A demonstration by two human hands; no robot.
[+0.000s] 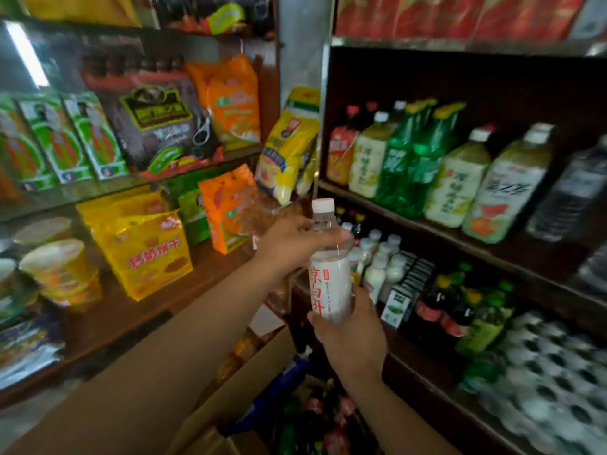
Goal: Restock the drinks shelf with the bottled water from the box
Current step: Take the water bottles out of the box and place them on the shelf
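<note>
Both hands on same water bottle (330, 274), dead centre of view, upright, white cap on. Left hand (292, 241) wraps upper part from 9 o'clock, right hand (351, 336) grips bottom from 6 o'clock. Drinks shelf (460, 238) off at 3 o'clock, packed with big green and pale bottles. Cardboard box (236, 395) flap down at 6 o'clock. Snack bags (147, 254) at 9 o'clock. Whole shot kinda blurry.

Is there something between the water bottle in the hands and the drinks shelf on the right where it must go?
Nothing visible blocks the way. Both hands, left hand and right hand, hold the water bottle upright in open air before the drinks shelf. The shelf levels are crowded, though; a free gap cannot be seen.
</note>
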